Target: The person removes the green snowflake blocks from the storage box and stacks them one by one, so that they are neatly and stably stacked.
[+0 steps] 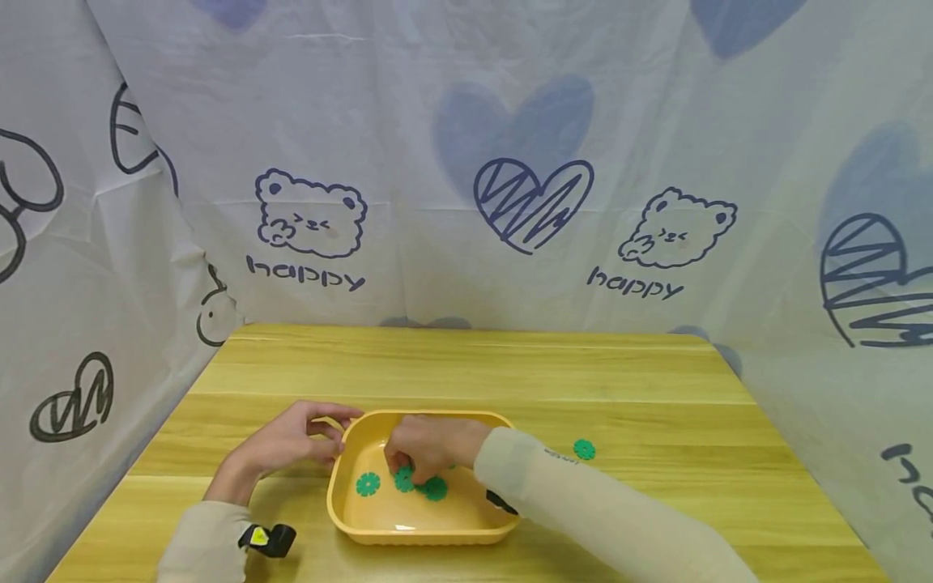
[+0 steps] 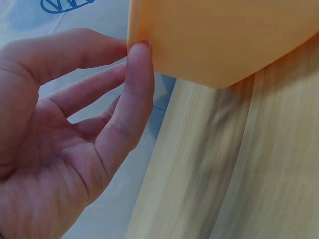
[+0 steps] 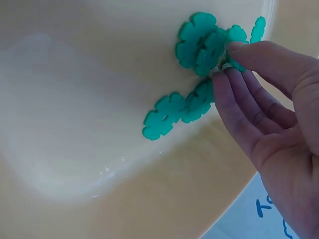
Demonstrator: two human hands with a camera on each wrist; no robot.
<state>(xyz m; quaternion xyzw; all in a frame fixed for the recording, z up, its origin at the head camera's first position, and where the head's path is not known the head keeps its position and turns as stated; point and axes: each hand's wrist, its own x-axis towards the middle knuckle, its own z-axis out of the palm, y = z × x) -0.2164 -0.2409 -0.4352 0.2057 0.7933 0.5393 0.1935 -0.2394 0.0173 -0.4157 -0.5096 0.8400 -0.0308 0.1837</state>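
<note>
A yellow plastic basin (image 1: 423, 534) stands on the table. At its far left corner, my left hand (image 1: 284, 441) grips the rim; the left wrist view shows the thumb and index finger pinching the basin wall (image 2: 199, 45). Inside the basin is my right hand (image 1: 430, 445), its fingers bent down. It pinches a green flower-shaped disc (image 3: 237, 34) between thumb and fingertips, partly hidden by them. Several like it lie around the fingertips, among them an overlapping disc (image 3: 197, 37) and a lower disc (image 3: 164, 115). One disc (image 1: 368, 484) lies apart toward the basin's left side.
Another green disc (image 1: 584, 449) lies on the wooden table (image 1: 656, 380), right of the basin and beyond the right forearm. A white cloth (image 1: 423, 267) printed with hearts and bears hangs behind the table and along both sides.
</note>
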